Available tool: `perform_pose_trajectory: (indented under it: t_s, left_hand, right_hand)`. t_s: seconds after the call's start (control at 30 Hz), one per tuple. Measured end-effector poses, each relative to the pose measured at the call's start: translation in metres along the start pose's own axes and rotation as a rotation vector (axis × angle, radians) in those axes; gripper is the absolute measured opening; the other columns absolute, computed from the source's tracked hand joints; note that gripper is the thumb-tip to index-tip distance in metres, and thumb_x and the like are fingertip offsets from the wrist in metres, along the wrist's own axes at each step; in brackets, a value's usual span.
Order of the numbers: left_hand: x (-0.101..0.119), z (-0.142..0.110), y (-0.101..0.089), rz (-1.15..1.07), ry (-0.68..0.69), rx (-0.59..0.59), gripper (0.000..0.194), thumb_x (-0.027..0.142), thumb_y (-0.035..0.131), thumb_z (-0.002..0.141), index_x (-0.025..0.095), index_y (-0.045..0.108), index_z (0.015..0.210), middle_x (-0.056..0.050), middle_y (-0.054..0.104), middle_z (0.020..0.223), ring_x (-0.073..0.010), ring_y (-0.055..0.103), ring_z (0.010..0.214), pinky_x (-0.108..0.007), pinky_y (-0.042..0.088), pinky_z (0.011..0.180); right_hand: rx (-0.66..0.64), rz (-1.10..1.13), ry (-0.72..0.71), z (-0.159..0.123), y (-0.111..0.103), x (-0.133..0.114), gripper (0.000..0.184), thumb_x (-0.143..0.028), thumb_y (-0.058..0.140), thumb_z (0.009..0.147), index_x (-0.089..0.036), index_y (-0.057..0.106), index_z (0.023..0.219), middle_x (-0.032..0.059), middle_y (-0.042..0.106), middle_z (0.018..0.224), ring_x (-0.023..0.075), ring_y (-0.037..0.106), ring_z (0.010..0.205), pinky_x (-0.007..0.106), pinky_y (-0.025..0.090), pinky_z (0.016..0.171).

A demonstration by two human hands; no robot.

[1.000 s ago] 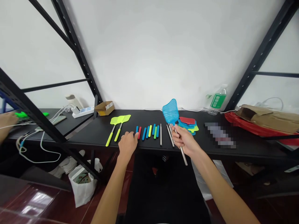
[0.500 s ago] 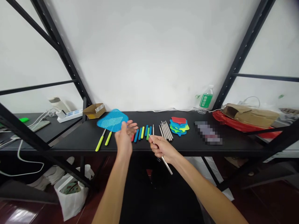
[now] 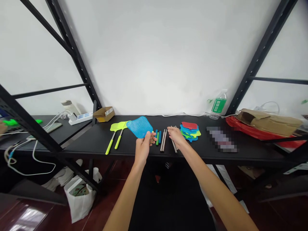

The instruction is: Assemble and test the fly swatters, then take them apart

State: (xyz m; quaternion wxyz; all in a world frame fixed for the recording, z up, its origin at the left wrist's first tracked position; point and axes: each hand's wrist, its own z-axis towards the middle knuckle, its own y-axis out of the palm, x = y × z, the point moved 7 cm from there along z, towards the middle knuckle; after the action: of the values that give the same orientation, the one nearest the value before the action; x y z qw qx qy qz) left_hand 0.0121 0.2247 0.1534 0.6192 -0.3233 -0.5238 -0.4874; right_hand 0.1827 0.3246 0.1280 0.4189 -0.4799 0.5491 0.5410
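My left hand (image 3: pixel 144 142) is closed on the lower end of a blue fly swatter head (image 3: pixel 140 126), holding it above the table. Beneath and beside that hand lie green and blue handles (image 3: pixel 157 138), partly hidden by it. My right hand (image 3: pixel 177 136) reaches over a group of metal rods (image 3: pixel 173 146), its fingers bent together at their upper part; whether it grips one is hidden. Two more metal rods (image 3: pixel 163 141) lie side by side to its left. A stack of red, blue and yellow-green swatter heads (image 3: pixel 190 131) rests just to the right.
Two yellow-green fly swatters (image 3: pixel 109 144) lie on the left of the black table (image 3: pixel 84 146). Behind them stands a small cardboard box (image 3: pixel 104 115). A plastic bottle (image 3: pixel 218 106) stands at the back right, near flattened cardboard (image 3: pixel 267 121) on red plastic. Black shelf posts rise on both sides.
My left hand has moved right with the blue swatter head, uncovering the yellow-green ones. The metal rod in my right hand no longer shows there; that hand has shifted up and right over the rods.
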Motion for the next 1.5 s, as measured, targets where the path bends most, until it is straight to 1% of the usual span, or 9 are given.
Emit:
perform_pose_trajectory:
  t_s: [0.2, 0.3, 0.57, 0.7, 0.93, 1.07, 1.2, 1.33, 1.5]
  left_hand:
    - [0.003, -0.008, 0.053, 0.247, 0.044, -0.341, 0.050, 0.057, 0.049, 0.090, 0.014, 0.073, 0.077, -0.003, 0.062, 0.057, -0.0131, 0.051, 0.050, -0.025, 0.038, 0.053]
    - [0.008, -0.009, 0.051, 0.430, 0.081, -0.418, 0.053, 0.058, 0.046, 0.090, 0.016, 0.073, 0.074, -0.004, 0.065, 0.060, -0.0150, 0.054, 0.052, -0.026, 0.039, 0.054]
    - [0.015, 0.031, -0.147, 1.401, -0.013, 0.336, 0.048, 0.050, 0.053, 0.086, 0.016, 0.068, 0.117, -0.018, 0.066, 0.113, -0.0375, 0.060, 0.102, -0.043, 0.045, 0.083]
    - [-0.001, 0.034, -0.170, 1.616, -0.047, 0.310, 0.042, 0.048, 0.049, 0.087, 0.018, 0.071, 0.107, -0.019, 0.062, 0.116, -0.0394, 0.056, 0.107, -0.045, 0.045, 0.083]
    - [0.016, 0.023, -0.124, 1.624, -0.027, 0.252, 0.041, 0.038, 0.035, 0.095, 0.012, 0.066, 0.101, -0.019, 0.070, 0.088, -0.0370, 0.064, 0.092, -0.042, 0.043, 0.077]
    - [0.044, -0.003, -0.065, 1.471, 0.108, 0.266, 0.043, 0.040, 0.026, 0.100, 0.014, 0.057, 0.113, -0.013, 0.069, 0.079, -0.0332, 0.065, 0.076, -0.037, 0.040, 0.067]
    - [0.043, -0.045, 0.024, 1.264, 0.289, -0.070, 0.033, 0.041, 0.032, 0.100, 0.021, 0.057, 0.110, -0.009, 0.069, 0.081, -0.0281, 0.064, 0.077, -0.032, 0.037, 0.067]
    - [0.027, -0.082, 0.074, 1.044, 0.373, -0.228, 0.035, 0.043, 0.038, 0.099, 0.022, 0.060, 0.081, -0.008, 0.060, 0.065, -0.0246, 0.057, 0.064, -0.033, 0.033, 0.067]
    - [0.010, -0.103, 0.084, 0.561, 0.165, -0.271, 0.046, 0.049, 0.038, 0.099, 0.022, 0.047, 0.063, 0.000, 0.041, 0.052, -0.0159, 0.035, 0.048, -0.032, 0.019, 0.057]
  right_hand:
    - [-0.304, 0.088, -0.111, -0.035, 0.013, -0.018, 0.046, -0.035, 0.075, 0.074, -0.021, 0.062, 0.115, 0.0005, 0.067, 0.075, 0.0142, 0.062, 0.059, 0.028, 0.053, 0.058]
    - [-0.210, -0.009, -0.202, -0.026, -0.017, -0.026, 0.057, -0.033, 0.077, 0.069, -0.020, 0.057, 0.121, -0.0045, 0.061, 0.064, 0.0122, 0.057, 0.051, 0.025, 0.048, 0.050]
    - [0.304, -0.753, -0.350, 0.019, -0.149, -0.043, 0.041, -0.036, 0.060, 0.079, -0.019, 0.062, 0.116, 0.0031, 0.067, 0.072, 0.0213, 0.064, 0.063, 0.034, 0.048, 0.065]
    - [0.385, -1.113, -0.268, 0.014, -0.161, -0.039, 0.044, -0.045, 0.054, 0.085, -0.021, 0.063, 0.120, 0.0108, 0.070, 0.084, 0.0303, 0.066, 0.085, 0.040, 0.045, 0.075]
    - [0.432, -1.118, -0.412, -0.030, -0.131, -0.056, 0.041, -0.048, 0.051, 0.089, -0.021, 0.066, 0.116, 0.0156, 0.067, 0.101, 0.0329, 0.064, 0.094, 0.043, 0.045, 0.080]
    - [-0.003, -0.429, -0.396, -0.050, -0.062, -0.051, 0.032, -0.049, 0.061, 0.086, -0.023, 0.068, 0.103, 0.0094, 0.070, 0.095, 0.0241, 0.065, 0.085, 0.038, 0.050, 0.079]
    - [-0.272, 0.342, -0.085, -0.060, -0.003, -0.046, 0.028, -0.044, 0.072, 0.081, -0.024, 0.061, 0.096, 0.0066, 0.071, 0.095, 0.0195, 0.067, 0.084, 0.032, 0.055, 0.072]
    - [-0.173, 0.699, -0.014, -0.055, -0.012, -0.054, 0.020, -0.033, 0.071, 0.085, -0.024, 0.053, 0.086, -0.0097, 0.041, 0.050, 0.0068, 0.040, 0.039, 0.018, 0.037, 0.037]
    - [-0.178, 0.751, 0.127, -0.051, -0.032, -0.046, 0.023, -0.034, 0.062, 0.094, -0.021, 0.050, 0.078, -0.0136, 0.018, 0.045, 0.0039, 0.013, 0.031, 0.015, 0.016, 0.027]
